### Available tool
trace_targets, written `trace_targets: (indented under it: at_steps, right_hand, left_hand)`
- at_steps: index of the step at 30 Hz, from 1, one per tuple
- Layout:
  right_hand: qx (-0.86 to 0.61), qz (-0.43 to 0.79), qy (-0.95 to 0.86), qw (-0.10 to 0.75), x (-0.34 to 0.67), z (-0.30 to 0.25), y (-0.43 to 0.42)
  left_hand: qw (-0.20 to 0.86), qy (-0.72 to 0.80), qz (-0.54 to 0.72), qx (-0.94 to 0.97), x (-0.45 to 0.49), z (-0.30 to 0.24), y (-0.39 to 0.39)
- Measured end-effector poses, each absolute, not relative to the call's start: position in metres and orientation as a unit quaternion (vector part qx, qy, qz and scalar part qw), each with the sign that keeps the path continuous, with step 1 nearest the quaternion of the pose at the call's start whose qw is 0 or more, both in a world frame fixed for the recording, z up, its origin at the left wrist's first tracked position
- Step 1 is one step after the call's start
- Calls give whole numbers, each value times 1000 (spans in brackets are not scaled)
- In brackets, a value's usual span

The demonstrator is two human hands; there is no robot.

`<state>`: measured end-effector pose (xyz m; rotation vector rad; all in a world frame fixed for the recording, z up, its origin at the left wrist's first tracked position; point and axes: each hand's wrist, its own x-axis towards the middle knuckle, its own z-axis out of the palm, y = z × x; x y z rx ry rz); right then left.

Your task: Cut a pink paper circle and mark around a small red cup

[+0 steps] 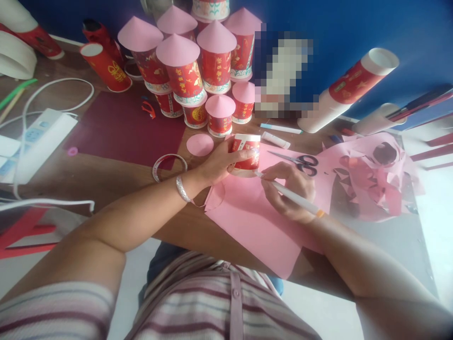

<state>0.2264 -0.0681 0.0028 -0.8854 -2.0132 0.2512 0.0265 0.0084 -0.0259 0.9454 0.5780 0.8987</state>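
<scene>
My left hand (226,160) is wrapped round a red paper cup (247,163) with white bands, holding it above a sheet of pink paper (262,222). In my right hand (292,191) is a white marker pen (300,202) with an orange band near its back end. The pen's tip meets or nearly meets the white band at the cup's lower edge; I cannot tell which. Beyond my right hand lie dark-handled scissors (306,164) on the pink paper. A pink paper disc (200,145) rests just past my left hand.
Red paper cups with pink cone tops (180,71) stand stacked at the back. Pink paper scraps (378,179) lie at right, near a leaning red and white stack of cups (348,89). A power strip (38,141) with white cable (24,118) is at left.
</scene>
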Motion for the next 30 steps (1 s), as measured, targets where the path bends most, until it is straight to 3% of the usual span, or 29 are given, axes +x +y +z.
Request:
trace_targets:
  at_steps: [8,30]
  right_hand:
    - [-309,25,-840,445,224,-2,-64]
    - [-315,28,-840,442,223,-1,-63]
  left_hand:
    - [755,260,416,435,28,-23,6]
    - [753,267,404,446,27,-26,7]
